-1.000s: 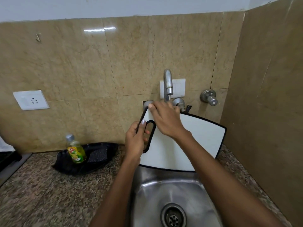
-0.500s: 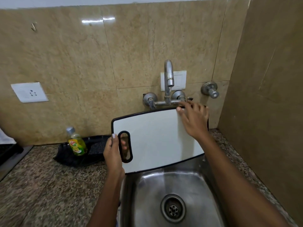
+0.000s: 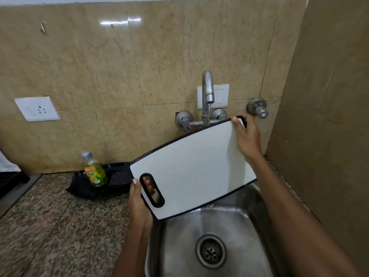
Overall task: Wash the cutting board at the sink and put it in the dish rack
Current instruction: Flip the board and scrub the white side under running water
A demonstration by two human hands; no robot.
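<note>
Left hand (image 3: 139,204): grips the handle end of the cutting board (image 3: 195,168), thumb on the near face beside the oval handle slot (image 3: 152,190), fingers curled behind and showing through the slot.

Right hand (image 3: 246,136): holds the board's far upper corner, thumb laid on the white face, fingers wrapped over the black rim.

Cutting board: white, with a black edge all round; held in the air over the back of the sink (image 3: 247,220), tilted, handle end low on the left, far corner high on the right, white face turned to the camera. Its upper edge sits just below the tap.

Tap (image 3: 207,92): chrome, wall-mounted, curved spout pointing down; a thin stream of water leaves the spout and drops behind the board's upper edge. Two chrome valves below it, one more valve (image 3: 257,108) to the right on the wall.

Sink: stainless steel, round drain (image 3: 210,250) in the floor.

Dish soap bottle (image 3: 93,170): yellow-green liquid, grey cap, leaning in a black tray (image 3: 87,190) on the speckled granite counter (image 3: 50,226), left of the board.

Wall: beige tiles, a white socket (image 3: 37,108) at left, a white switch plate (image 3: 221,94) behind the tap.
</note>
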